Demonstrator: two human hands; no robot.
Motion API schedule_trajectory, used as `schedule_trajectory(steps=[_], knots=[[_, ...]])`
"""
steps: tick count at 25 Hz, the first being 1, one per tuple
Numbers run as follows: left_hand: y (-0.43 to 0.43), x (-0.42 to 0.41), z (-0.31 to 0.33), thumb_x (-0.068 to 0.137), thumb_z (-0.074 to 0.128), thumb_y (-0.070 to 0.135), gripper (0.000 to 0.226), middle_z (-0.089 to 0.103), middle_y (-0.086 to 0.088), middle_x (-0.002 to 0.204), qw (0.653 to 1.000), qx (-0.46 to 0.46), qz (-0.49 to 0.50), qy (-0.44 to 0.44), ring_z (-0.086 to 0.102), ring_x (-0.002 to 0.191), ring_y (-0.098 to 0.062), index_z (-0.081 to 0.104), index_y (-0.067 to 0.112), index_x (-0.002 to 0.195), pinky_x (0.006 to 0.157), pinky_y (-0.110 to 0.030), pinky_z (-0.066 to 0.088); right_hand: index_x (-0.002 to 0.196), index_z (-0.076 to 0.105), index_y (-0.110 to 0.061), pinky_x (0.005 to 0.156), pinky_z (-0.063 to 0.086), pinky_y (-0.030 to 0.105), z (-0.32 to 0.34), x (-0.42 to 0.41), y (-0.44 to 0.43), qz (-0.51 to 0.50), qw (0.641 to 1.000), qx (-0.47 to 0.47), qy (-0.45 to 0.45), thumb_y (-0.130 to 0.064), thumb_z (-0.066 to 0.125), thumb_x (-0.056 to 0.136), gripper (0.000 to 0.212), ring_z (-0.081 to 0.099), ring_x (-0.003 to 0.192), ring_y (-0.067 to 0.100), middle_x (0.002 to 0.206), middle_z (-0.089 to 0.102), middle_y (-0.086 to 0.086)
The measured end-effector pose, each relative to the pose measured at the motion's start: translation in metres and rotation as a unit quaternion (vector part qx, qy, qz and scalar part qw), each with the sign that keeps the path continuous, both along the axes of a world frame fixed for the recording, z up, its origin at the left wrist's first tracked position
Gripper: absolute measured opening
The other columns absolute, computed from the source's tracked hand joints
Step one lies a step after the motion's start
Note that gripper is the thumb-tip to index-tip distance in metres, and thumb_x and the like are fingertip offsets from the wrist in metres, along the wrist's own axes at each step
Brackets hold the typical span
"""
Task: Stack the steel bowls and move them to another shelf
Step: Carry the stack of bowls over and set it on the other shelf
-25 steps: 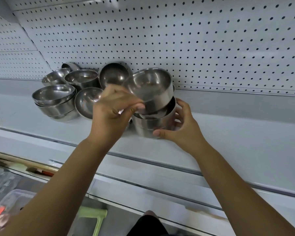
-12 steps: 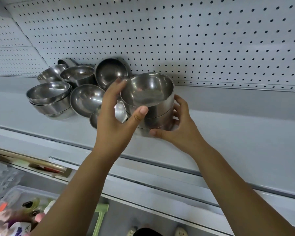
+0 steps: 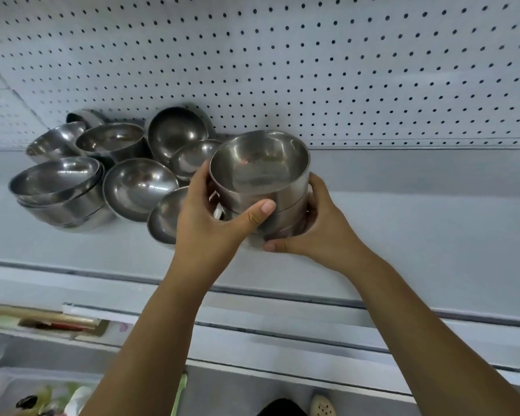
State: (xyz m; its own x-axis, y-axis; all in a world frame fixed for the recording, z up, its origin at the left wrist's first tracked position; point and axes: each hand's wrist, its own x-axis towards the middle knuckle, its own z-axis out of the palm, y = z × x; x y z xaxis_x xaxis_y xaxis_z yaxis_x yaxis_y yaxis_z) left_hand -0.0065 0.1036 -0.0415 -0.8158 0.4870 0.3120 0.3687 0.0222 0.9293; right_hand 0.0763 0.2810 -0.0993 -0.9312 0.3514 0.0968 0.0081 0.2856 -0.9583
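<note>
A stack of steel bowls (image 3: 260, 172) stands on the grey shelf (image 3: 403, 229) near its middle. My left hand (image 3: 206, 217) grips the stack from the left, thumb across the front of the upper bowls. From the right, my right hand (image 3: 318, 226) holds the lower bowls, its thumb at the base. Several loose steel bowls (image 3: 138, 190) lie tilted to the left, and a second short stack (image 3: 60, 190) sits at the far left.
A white pegboard (image 3: 312, 61) backs the shelf. Lower shelf edges (image 3: 282, 331) run below my arms. A clear plastic bin (image 3: 27, 391) with small items sits bottom left. My shoe (image 3: 321, 406) shows on the floor.
My left hand set the tilted bowl down onto the stack, then slid lower to grip the stack's side. The right hand stayed at the stack's base.
</note>
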Motion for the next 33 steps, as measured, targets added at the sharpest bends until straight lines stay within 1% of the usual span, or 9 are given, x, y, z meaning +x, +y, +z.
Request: schedule_trajectory(steps=[5,8,12,14,17,23,26,29,33], knots=[[0.007,0.002,0.009,0.066,0.089,0.040,0.087,0.064,0.008,0.137,0.996,0.014,-0.076,-0.043,0.060,0.128,-0.012,0.052,0.024,0.142,0.108,-0.042,0.050,0.147,0.030,-0.058,0.104,0.056,0.038,0.012,0.032,-0.003,-0.079,0.997,-0.016,0.016,-0.038,0.104,0.049,0.125,0.059,0.127,0.007,0.140,0.059,-0.014],[0.020,0.007,0.018,0.068,0.086,0.039,0.081,0.065,0.006,0.135,0.986,0.025,-0.153,-0.062,0.062,0.127,-0.014,0.054,0.022,0.140,0.108,-0.043,0.050,0.150,0.033,-0.052,0.102,0.057,0.033,0.021,0.064,-0.008,-0.152,0.988,-0.018,0.025,-0.028,0.104,0.054,0.122,0.058,0.127,0.004,0.137,0.059,-0.016],[0.046,0.029,0.023,0.070,0.084,0.043,0.077,0.066,0.005,0.135,0.961,0.009,-0.264,-0.078,0.062,0.126,-0.013,0.054,0.024,0.138,0.109,-0.045,0.049,0.154,0.030,-0.045,0.101,0.056,0.028,0.024,0.118,-0.015,-0.246,0.968,-0.011,0.037,-0.030,0.102,0.059,0.120,0.054,0.132,0.006,0.142,0.055,-0.017],[0.063,0.046,0.021,0.067,0.086,0.044,0.077,0.065,0.005,0.136,0.946,0.004,-0.314,-0.085,0.061,0.127,-0.014,0.056,0.027,0.135,0.109,-0.046,0.049,0.155,0.029,-0.045,0.102,0.055,0.032,0.022,0.150,-0.018,-0.295,0.955,-0.003,0.038,-0.032,0.101,0.060,0.120,0.054,0.133,0.009,0.142,0.055,-0.016],[0.089,0.084,0.019,0.065,0.088,0.043,0.079,0.063,0.009,0.137,0.913,-0.005,-0.398,-0.094,0.061,0.128,-0.013,0.056,0.028,0.135,0.108,-0.043,0.049,0.154,0.030,-0.048,0.103,0.054,0.040,0.020,0.203,-0.028,-0.382,0.923,-0.002,0.040,-0.030,0.103,0.058,0.122,0.057,0.132,0.013,0.139,0.060,-0.012],[0.139,0.189,0.027,0.073,0.078,0.045,0.071,0.063,0.014,0.136,0.825,-0.017,-0.558,-0.086,0.059,0.128,-0.006,0.053,0.036,0.138,0.103,-0.032,0.050,0.157,0.030,-0.040,0.103,0.052,0.034,0.021,0.318,-0.041,-0.520,0.853,0.005,0.049,-0.024,0.103,0.056,0.126,0.058,0.133,0.011,0.141,0.062,-0.011],[0.165,0.254,0.029,0.075,0.077,0.047,0.067,0.065,0.015,0.134,0.789,-0.026,-0.608,-0.087,0.060,0.126,-0.004,0.054,0.037,0.137,0.100,-0.030,0.052,0.155,0.032,-0.039,0.100,0.051,0.029,0.021,0.380,-0.045,-0.582,0.812,0.001,0.042,-0.030,0.103,0.053,0.125,0.060,0.130,0.009,0.138,0.065,-0.013],[0.192,0.327,0.028,0.081,0.079,0.037,0.064,0.066,0.013,0.133,0.746,-0.028,-0.658,-0.094,0.062,0.124,-0.004,0.053,0.033,0.140,0.094,-0.020,0.053,0.156,0.031,-0.039,0.100,0.052,0.029,0.018,0.446,-0.042,-0.626,0.779,-0.004,0.041,-0.029,0.103,0.053,0.126,0.060,0.129,0.005,0.138,0.065,-0.015],[0.230,0.440,0.025,0.081,0.079,0.032,0.069,0.065,0.013,0.136,0.709,-0.016,-0.696,-0.115,0.061,0.126,-0.004,0.051,0.030,0.144,0.100,-0.017,0.049,0.155,0.030,-0.043,0.104,0.054,0.031,0.022,0.554,-0.023,-0.655,0.755,0.002,0.035,-0.029,0.104,0.053,0.126,0.059,0.130,0.002,0.141,0.062,-0.018]])
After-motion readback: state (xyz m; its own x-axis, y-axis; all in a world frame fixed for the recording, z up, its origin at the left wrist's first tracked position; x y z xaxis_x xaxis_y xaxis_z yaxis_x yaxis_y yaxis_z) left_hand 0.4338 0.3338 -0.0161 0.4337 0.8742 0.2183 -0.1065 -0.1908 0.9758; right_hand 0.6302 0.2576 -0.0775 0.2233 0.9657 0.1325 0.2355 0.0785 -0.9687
